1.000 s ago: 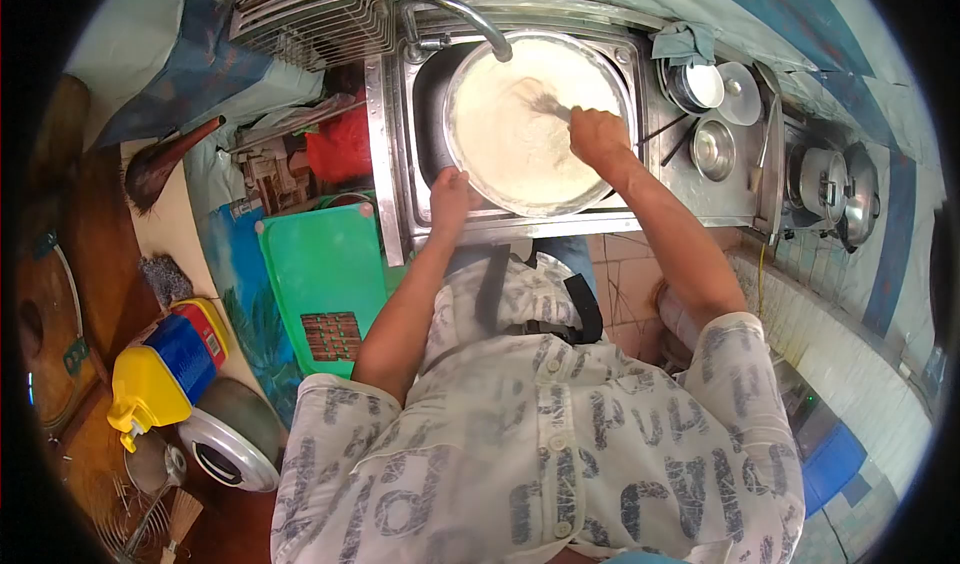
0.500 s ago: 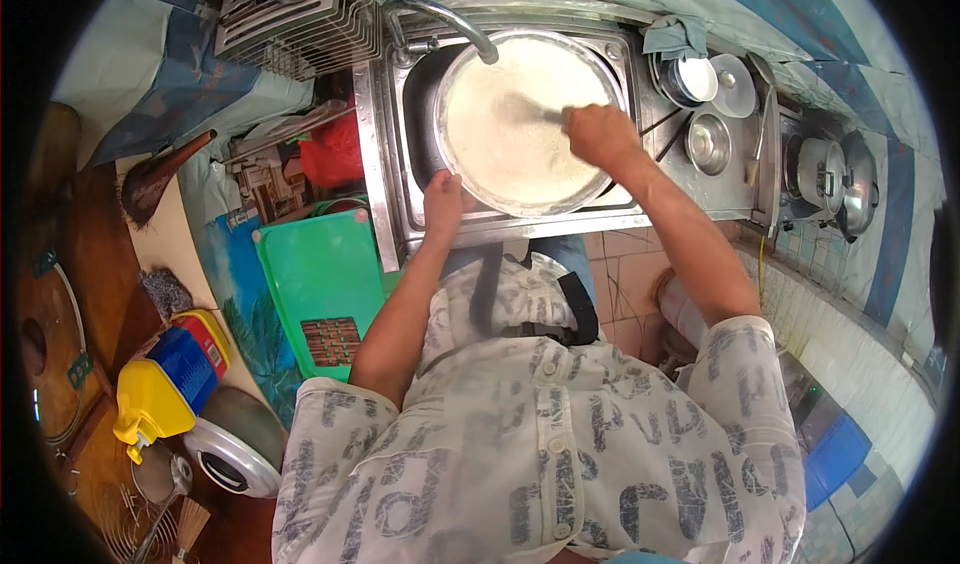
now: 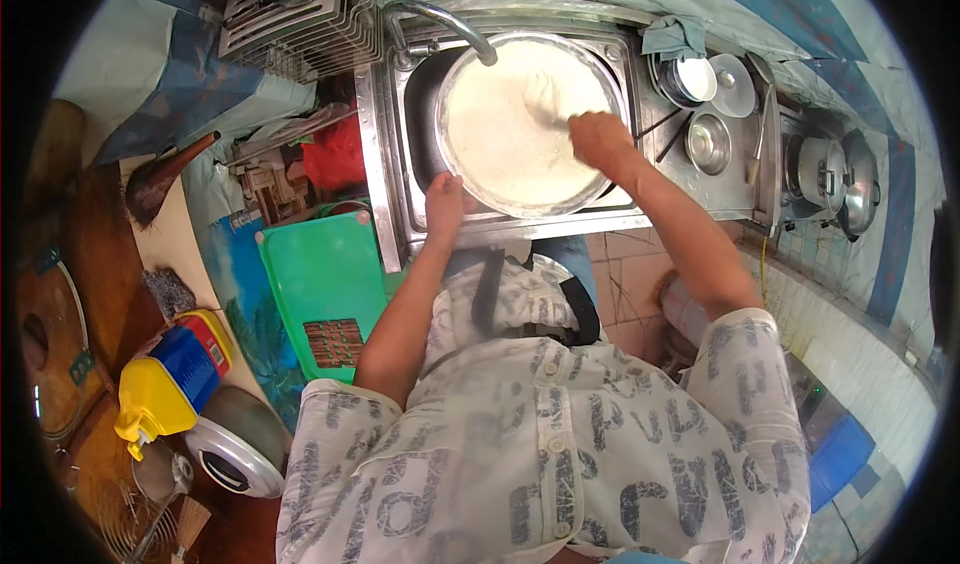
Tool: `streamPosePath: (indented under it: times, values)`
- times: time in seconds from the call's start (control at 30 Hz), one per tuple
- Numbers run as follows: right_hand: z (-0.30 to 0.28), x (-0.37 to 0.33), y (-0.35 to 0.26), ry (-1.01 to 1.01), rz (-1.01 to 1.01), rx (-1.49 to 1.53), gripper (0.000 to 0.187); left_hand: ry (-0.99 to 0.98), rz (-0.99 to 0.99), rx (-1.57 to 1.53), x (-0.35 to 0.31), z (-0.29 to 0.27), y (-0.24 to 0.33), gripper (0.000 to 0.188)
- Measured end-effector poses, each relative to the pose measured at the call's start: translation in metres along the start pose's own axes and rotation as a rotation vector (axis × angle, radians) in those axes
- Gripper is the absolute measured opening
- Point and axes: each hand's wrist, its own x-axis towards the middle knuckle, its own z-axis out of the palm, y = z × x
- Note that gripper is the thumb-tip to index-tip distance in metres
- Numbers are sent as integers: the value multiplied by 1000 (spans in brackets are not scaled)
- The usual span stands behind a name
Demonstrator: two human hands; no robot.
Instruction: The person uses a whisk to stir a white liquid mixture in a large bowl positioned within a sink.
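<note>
A wide, round metal basin full of pale, creamy liquid rests in the steel sink. My left hand grips the basin's rim at its near left side, fingers closed. Above the right half of the basin, my right hand is wrapped round the handle of a grey stirring utensil. Its head dips into the liquid and is blurred, so its exact kind cannot be made out. Ripples show in the liquid beside it. The curved faucet reaches over the basin's far left rim.
On the right drainboard stand a small metal bowl, stacked bowls and a lid. Farther right is a lidded pot. To the left are a dish rack, a green plastic board and a yellow-and-blue jug.
The utensil's head has shifted slightly right in the liquid, and my right hand has moved a little right and nearer. My left hand stays on the rim.
</note>
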Motion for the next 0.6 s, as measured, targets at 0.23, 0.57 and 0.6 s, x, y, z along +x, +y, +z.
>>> streamPosePath:
  times: [0.23, 0.57, 0.6]
  values:
    - [-16, -15, 51, 84, 66, 63, 21, 17, -3, -50, -9, 4, 16, 15]
    - [31, -41, 30, -127, -35, -52, 19, 23, -43, -84, -6, 1, 6, 15]
    - [24, -43, 17, -139, -72, 1, 20, 26, -45, -82, -6, 1, 7, 15]
